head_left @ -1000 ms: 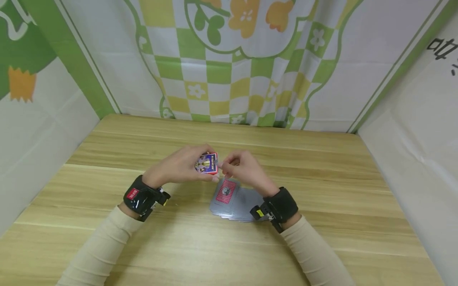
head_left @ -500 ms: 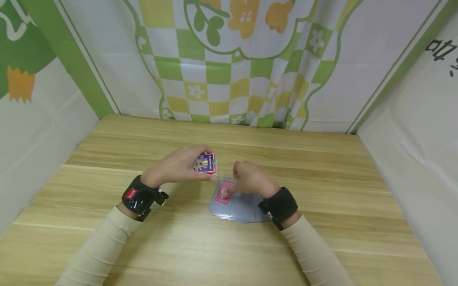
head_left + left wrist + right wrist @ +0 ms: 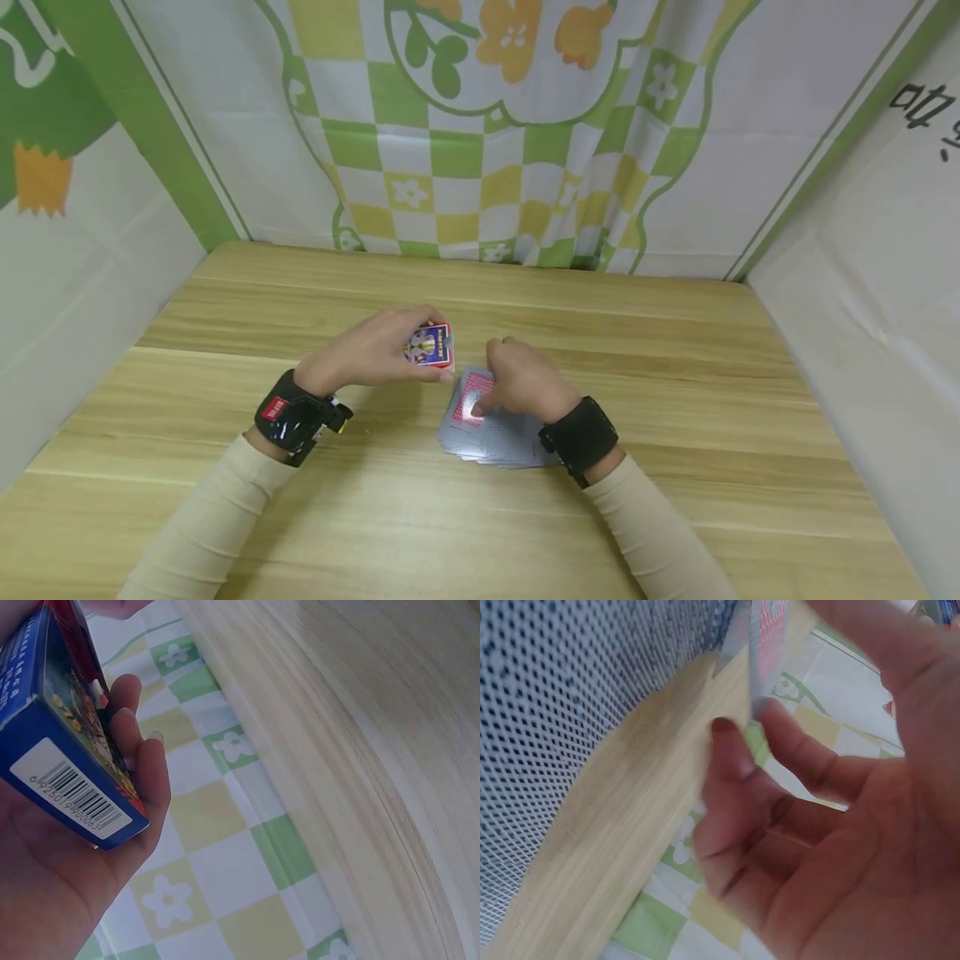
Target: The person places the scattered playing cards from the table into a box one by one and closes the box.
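My left hand [image 3: 363, 350] holds a small playing-card box [image 3: 429, 346] above the table, fingers and thumb around its sides. In the left wrist view the box [image 3: 34, 742] shows blue sides, a barcode and a red part at its upper end. My right hand [image 3: 528, 379] is over a spread pile of playing cards [image 3: 498, 442] with grey-blue backs. It pinches a red-backed playing card [image 3: 471, 392] on top, the thumb lying on its face. The right wrist view shows this card [image 3: 767, 656] edge-on, an index fingertip touching its edge.
The pile rests on a wooden table [image 3: 360, 517]. A checked, flowered curtain [image 3: 487, 167] hangs behind the back edge, and white cloth walls [image 3: 855, 275] stand at both sides. Each wrist wears a black camera strap [image 3: 288, 417].
My right hand has left the box's end, moved down and right to the pile, and taken hold of the red-backed card. The left hand with the box has barely shifted.
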`<move>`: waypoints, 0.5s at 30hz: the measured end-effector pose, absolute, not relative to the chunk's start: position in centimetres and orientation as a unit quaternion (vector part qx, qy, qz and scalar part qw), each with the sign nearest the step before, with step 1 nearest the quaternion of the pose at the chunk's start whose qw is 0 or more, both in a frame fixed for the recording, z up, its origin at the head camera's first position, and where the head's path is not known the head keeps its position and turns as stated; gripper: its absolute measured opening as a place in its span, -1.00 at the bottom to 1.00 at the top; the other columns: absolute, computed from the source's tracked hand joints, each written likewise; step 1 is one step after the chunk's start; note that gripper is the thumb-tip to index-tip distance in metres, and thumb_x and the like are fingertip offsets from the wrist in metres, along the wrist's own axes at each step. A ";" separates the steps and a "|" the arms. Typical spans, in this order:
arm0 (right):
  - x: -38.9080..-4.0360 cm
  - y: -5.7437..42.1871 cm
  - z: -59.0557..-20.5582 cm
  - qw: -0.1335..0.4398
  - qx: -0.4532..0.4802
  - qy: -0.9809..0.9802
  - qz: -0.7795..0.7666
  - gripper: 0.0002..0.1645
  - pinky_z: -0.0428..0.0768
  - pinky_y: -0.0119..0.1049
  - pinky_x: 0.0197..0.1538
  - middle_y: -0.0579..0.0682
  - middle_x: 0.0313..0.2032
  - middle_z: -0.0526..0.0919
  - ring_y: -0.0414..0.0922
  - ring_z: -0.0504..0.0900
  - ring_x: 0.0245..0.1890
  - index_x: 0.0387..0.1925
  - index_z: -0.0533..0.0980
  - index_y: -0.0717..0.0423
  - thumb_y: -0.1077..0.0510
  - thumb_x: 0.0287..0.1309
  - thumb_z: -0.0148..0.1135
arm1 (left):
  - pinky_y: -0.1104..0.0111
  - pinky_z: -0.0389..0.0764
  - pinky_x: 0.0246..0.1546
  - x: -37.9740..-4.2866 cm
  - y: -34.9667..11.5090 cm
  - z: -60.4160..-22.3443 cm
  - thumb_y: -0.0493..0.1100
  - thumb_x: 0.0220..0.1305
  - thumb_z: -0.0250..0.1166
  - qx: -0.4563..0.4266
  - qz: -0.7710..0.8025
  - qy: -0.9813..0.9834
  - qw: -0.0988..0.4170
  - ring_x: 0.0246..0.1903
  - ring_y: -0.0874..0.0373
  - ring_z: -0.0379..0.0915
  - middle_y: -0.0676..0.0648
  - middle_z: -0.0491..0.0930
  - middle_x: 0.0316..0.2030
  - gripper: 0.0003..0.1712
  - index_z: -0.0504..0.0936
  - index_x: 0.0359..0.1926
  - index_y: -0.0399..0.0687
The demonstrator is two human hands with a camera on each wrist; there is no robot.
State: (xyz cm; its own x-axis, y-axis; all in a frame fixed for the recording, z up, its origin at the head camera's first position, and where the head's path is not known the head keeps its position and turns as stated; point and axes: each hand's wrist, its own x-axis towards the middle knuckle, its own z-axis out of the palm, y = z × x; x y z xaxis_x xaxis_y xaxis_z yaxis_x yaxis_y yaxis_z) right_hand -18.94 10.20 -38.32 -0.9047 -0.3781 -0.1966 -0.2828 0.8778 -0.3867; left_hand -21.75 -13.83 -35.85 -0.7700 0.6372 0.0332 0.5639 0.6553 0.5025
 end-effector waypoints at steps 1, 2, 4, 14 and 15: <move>-19.0 10.2 -38.3 0.131 -0.171 0.959 -0.185 -0.44 0.37 -0.29 -0.38 -0.03 -0.37 0.50 -0.11 0.43 -0.37 -0.30 0.49 0.13 0.01 -0.09 0.74 | 0.31 0.63 -0.18 -21.8 -13.8 -35.9 0.38 0.10 0.54 0.331 0.251 0.907 0.073 -0.20 0.18 0.58 -0.01 0.68 -0.09 -0.07 0.51 0.29 -0.08; -19.0 10.3 -38.2 0.128 -0.169 0.958 -0.195 -0.47 0.35 -0.30 -0.39 -0.04 -0.39 0.49 -0.12 0.43 -0.39 -0.31 0.48 0.14 0.05 -0.07 0.72 | 0.31 0.63 -0.19 -21.7 -13.8 -35.9 0.38 0.10 0.55 0.331 0.251 0.906 0.073 -0.21 0.19 0.58 -0.01 0.69 -0.10 -0.07 0.51 0.29 -0.08; -19.1 10.3 -38.1 0.125 -0.168 0.955 -0.209 -0.52 0.34 -0.31 -0.42 -0.06 -0.44 0.47 -0.13 0.42 -0.43 -0.34 0.47 0.15 0.12 -0.01 0.69 | 0.32 0.63 -0.19 -21.7 -13.8 -35.9 0.37 0.10 0.55 0.329 0.253 0.907 0.076 -0.21 0.19 0.58 0.00 0.68 -0.10 -0.08 0.51 0.29 -0.07; -19.5 10.8 -37.8 0.138 -0.219 0.934 -0.246 -0.77 0.28 -0.39 -0.46 -0.12 -0.54 0.43 -0.21 0.39 -0.53 -0.43 0.54 0.14 0.22 0.25 0.46 | 0.34 0.63 -0.21 -21.7 -13.9 -36.1 0.38 0.10 0.54 0.332 0.254 0.905 0.081 -0.24 0.21 0.59 0.02 0.69 -0.13 -0.08 0.51 0.29 -0.07; -19.5 10.9 -37.7 0.147 -0.233 0.927 -0.256 -0.83 0.28 -0.40 -0.46 -0.12 -0.55 0.46 -0.23 0.40 -0.54 -0.40 0.57 0.15 0.24 0.29 0.41 | 0.33 0.63 -0.21 -21.7 -13.9 -36.1 0.37 0.11 0.55 0.332 0.256 0.904 0.082 -0.24 0.21 0.60 0.02 0.69 -0.13 -0.08 0.51 0.29 -0.07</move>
State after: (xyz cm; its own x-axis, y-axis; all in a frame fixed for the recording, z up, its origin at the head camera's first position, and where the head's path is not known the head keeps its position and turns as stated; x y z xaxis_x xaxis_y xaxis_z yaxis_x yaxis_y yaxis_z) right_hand -19.53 10.94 -37.69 -0.8488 -0.5062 -0.1524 -0.3559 0.7603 -0.5434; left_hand -21.74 -13.88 -36.07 -0.7665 0.6419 0.0221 0.5581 0.6486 0.5175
